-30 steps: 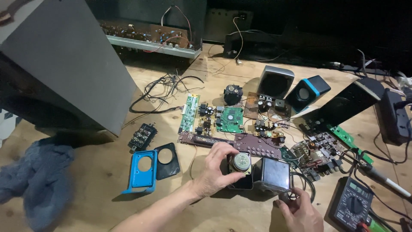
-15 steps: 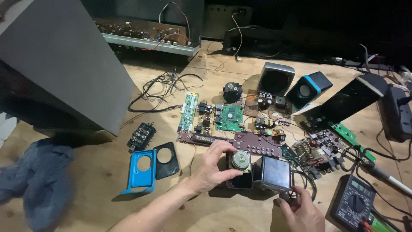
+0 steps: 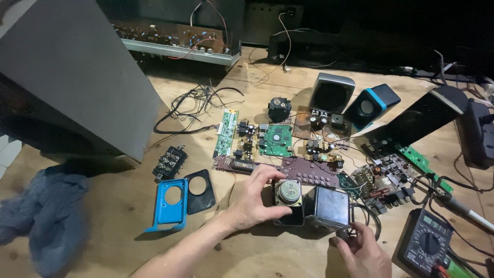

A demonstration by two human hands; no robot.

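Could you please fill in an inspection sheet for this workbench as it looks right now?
Surface: wooden bench, bare in patches.
Job's things: small speaker driver in a dark housing; grey cube enclosure beside it.
Clutter: circuit boards, blue faceplate, black faceplate, multimeter, grey cloth, small speakers.
Grippers: left hand grips the driver housing; right hand touches the cube's lower edge.
Cables: loose black wires on the bench.
Surroundings: large grey cabinet, open chassis behind.

Grey multimeter screen (image 3: 436, 223), bottom right
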